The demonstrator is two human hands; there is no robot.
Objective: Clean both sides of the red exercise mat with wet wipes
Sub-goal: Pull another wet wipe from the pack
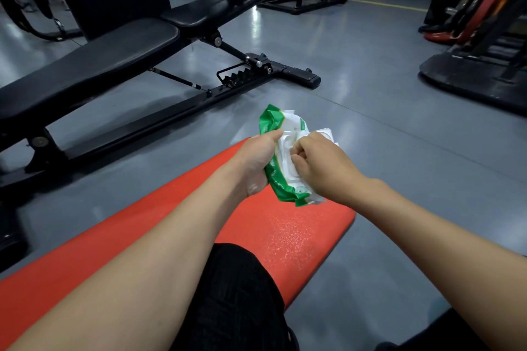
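The left hand (258, 161) grips the green wipe pack (281, 157) above the red mat (299, 234), which lies flat on the floor. The right hand (316, 161) pinches at the pack's white opening, fingers curled. Risk: several wipes could drag out together, or one tear, if pulled sharply.

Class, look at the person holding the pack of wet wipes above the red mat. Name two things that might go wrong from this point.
1. The right hand pinches at the opening of the wipes pack; several wipes may come out clumped together.
2. The left hand grips only one crumpled side, so a hard tug may pull the pack loose onto the red mat.
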